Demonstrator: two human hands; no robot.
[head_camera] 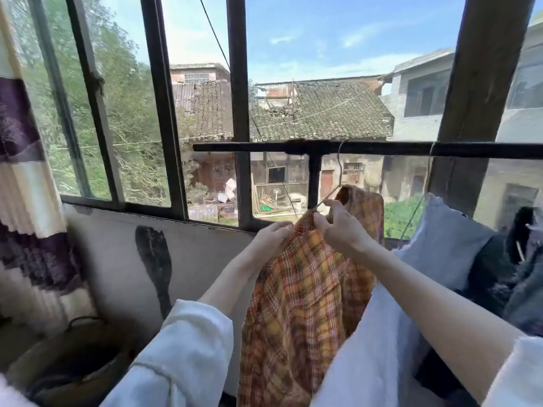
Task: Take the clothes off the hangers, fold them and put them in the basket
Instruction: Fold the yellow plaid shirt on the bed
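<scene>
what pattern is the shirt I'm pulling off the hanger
The shirt is an orange, yellow and red plaid, clearest in the head view.

Home window bars (382,148) with laundry (308,289)

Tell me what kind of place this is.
Probably an upstairs room at a window used for drying laundry: a plaid shirt hangs on a wire hanger from the window bar, with tiled rooftops below outside.
</scene>
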